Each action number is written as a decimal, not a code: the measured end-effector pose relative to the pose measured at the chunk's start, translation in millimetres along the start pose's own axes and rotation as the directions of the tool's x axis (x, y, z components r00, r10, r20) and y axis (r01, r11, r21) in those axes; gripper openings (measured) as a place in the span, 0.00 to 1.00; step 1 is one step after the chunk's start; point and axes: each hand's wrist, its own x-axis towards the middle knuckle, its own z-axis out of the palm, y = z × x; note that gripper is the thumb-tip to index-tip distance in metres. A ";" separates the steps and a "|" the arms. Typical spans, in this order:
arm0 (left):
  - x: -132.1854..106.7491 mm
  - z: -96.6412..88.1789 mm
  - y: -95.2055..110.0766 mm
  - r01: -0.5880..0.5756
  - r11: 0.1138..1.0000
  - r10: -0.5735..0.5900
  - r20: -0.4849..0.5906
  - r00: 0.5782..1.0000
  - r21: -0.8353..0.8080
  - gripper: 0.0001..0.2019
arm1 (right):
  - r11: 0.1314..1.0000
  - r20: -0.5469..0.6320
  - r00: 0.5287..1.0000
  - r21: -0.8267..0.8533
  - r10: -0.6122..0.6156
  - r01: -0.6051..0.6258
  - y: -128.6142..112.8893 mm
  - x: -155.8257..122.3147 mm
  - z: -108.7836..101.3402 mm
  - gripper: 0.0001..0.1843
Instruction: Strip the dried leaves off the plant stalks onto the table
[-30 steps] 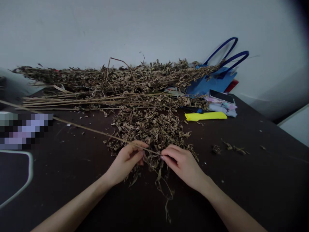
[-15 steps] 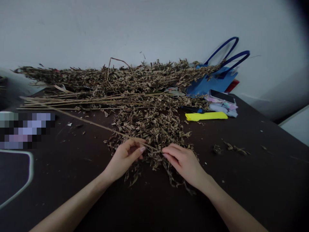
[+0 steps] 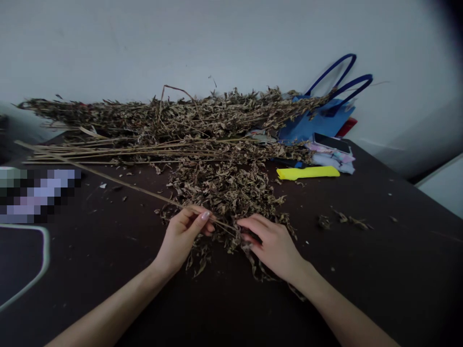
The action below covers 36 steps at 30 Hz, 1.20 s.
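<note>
The left grip (image 3: 182, 237) is pinched closed on a dry stem (image 3: 141, 189) slanting away to its left, while the right grip (image 3: 274, 244) curls at the stem's leafy end, whether holding anything I cannot tell, and a heap of leaves (image 3: 224, 185) lies just beyond both.

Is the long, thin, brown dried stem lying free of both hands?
No, the left hand grips the long, thin, brown dried stem between its thumb and fingers.

Stem (image 3: 137, 188) dry, woody, matt. Leaf pile (image 3: 224, 185) papery, crinkled, rough. Desk (image 3: 369, 279) smooth, dull sheen. Wall (image 3: 217, 38) smooth, matt. Phone screen (image 3: 331, 141) glassy.
</note>
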 end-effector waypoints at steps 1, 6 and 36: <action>-1.2 1.7 -0.5 0.001 1.000 -0.001 0.003 1.000 0.013 0.05 | 1.000 -0.010 1.000 0.014 -0.013 0.013 -0.2 -0.4 1.1 0.16; -2.7 3.2 -1.5 -0.012 1.000 0.012 0.003 1.000 0.029 0.05 | 0.995 -0.054 0.998 0.092 -0.033 0.038 0.3 -2.4 4.4 0.21; 0.5 -3.3 0.8 -0.063 0.998 0.062 0.025 0.998 0.026 0.05 | 0.981 -0.112 0.974 0.013 0.196 -0.196 17.9 1.5 -16.1 0.16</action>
